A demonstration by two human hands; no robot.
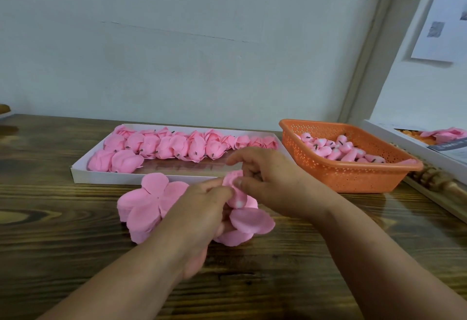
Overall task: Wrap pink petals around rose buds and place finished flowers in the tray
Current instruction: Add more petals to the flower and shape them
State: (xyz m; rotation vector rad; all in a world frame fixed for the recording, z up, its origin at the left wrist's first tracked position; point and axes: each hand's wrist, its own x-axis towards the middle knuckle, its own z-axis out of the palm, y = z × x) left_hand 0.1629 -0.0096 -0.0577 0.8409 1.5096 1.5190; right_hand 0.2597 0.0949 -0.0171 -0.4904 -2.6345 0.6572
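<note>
Both hands meet over the table's middle on one pink flower [238,201], a bud with a flat petal sheet around it. My left hand [202,208] grips it from the left and below. My right hand [265,180] pinches a petal against the bud's top. Loose lobes of the sheet [252,220] hang out below the hands. A stack of flat pink petal sheets [149,201] lies on the table just left of my left hand. Behind stands a shallow white tray [83,172] with rows of finished pink flowers [177,142]. An orange basket [353,175] at right holds several bare buds [336,149].
The wooden table [63,244] runs to a pale wall behind. A white box [429,148] with more pink and orange pieces sits at the far right, beside a carved wooden rail [429,180]. The tray's front right part shows bare floor.
</note>
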